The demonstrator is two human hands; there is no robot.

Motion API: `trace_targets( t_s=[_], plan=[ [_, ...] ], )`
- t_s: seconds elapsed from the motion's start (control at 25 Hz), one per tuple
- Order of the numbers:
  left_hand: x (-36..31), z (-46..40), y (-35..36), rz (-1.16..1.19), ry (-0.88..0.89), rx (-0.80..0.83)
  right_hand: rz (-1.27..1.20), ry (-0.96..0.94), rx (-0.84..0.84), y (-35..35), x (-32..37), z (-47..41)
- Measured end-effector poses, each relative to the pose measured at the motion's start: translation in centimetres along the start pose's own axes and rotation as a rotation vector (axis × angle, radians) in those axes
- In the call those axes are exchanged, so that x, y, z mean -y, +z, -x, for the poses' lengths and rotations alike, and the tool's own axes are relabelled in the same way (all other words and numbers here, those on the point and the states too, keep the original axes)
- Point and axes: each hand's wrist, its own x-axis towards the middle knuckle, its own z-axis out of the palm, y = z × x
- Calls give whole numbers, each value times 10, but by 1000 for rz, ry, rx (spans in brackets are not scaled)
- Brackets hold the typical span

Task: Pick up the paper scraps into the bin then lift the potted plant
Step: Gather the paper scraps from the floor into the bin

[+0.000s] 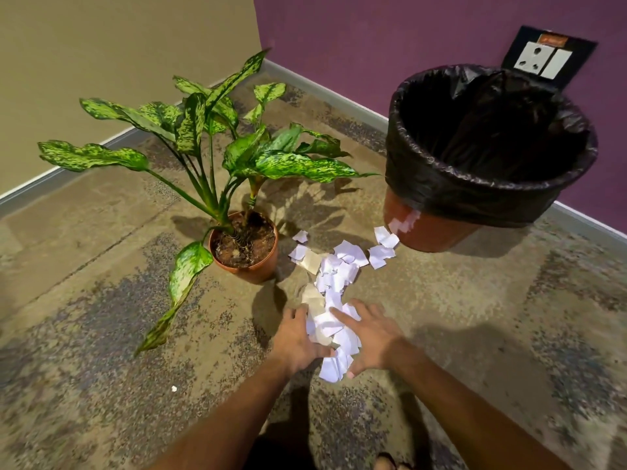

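Flanking white torn paper scraps point(334, 283), left hand point(298, 337) and right hand point(369, 334), fingers spread flat, gripping nothing.

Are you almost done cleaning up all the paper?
Not yet, it has only just started. Nothing shows in the bin, though its dark inside is hard to see. The left hand and right hand are gathering the paper scraps on the floor. More scraps lie by the bin. The potted plant stands unlifted.

No readable text; orange label above wall socket point(542, 59) too blurred.
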Motion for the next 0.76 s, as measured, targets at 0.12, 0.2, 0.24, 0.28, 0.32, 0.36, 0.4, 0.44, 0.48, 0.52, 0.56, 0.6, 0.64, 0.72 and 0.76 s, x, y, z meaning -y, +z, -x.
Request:
trace_targets(
  t_s=[0.12,0.2,0.24,0.28,0.32,0.36,0.4,0.44,0.48,0.52,0.56,0.6,0.64,0.72,0.76],
  plan=[
    [-9,-2,9,-27,30,11,72,-18,-46,14,15,-2],
    [-12,-4,12,-85,27,12,45,-13,-74,17,17,-4],
    [-12,-5,13,-86,23,5,8,-20,-91,18,17,-4],
    [-12,-5,14,-58,18,-9,-24,-33,-114,19,16,-5],
    [-12,-6,15,-21,10,-26,-50,-48,-134,20,16,-6],
    [-12,-6,15,9,4,-43,-67,-58,-145,21,16,-6],
    [-12,-5,14,34,-3,-54,-78,-59,-148,21,15,-6],
    [-11,-5,13,59,-11,-61,-87,-51,-148,20,14,-5],
    [-10,-4,13,89,-22,-67,-106,-32,-151,18,12,-5],
    [-9,-4,12,119,-37,-76,-140,-4,-159,15,10,-4],
    [-8,-3,10,151,-55,-91,-175,30,-170,11,7,-2],
    [-9,-2,9,181,-67,-109,-201,63,-186,6,4,-1],
    [-10,0,7,200,-71,-126,-220,93,-205,1,1,2],
    [-18,4,3,193,-56,-147,-302,128,-237,-9,-3,8],
    [-24,6,0,190,-40,-146,-372,129,-234,-14,-4,11]
  ],
)
